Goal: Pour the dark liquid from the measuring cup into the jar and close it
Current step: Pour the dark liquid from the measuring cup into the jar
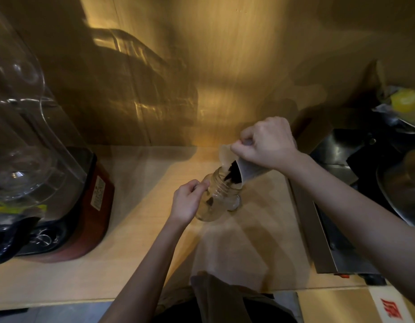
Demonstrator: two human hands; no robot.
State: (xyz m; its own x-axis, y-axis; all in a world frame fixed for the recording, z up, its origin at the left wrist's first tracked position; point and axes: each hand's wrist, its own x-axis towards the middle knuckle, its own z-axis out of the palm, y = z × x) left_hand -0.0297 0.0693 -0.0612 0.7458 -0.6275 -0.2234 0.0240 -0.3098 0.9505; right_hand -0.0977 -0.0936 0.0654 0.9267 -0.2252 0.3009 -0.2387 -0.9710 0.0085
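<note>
Wood-grain paneling in warm yellow light fills the upper half of the frame, with curved reflections across it. Below it runs a pale wooden bench (136,264), its front edge along the bottom of the frame. At the left edge stands a blender with a red base (94,213) under a clear plastic sound cover (27,127); a white label on the base carries print too small to read. At the right edge sits a steel machine (327,248) with dark metal parts behind it, and a yellow object (405,100) rests among crumpled wrapping in the upper right. In the lower right corner a white card (388,308) bears red characters that cannot be made out.

The glass jar (219,197) stands at mid-frame on the bench, mouth open, threads showing at its neck, with a little dark liquid (211,201) inside. The left hand (187,201) reaches in from the bottom of the frame, its fingers curled and pressed against the jar's left side, thumb near the rim. The right hand (267,143) comes in from the right, forearm stretched across the steel machine, fingers closed around the upper part of the translucent measuring cup (243,169). The cup is tilted down and to the left, its spout touching or just over the jar's mouth, and dark liquid runs from it into the jar.
</note>
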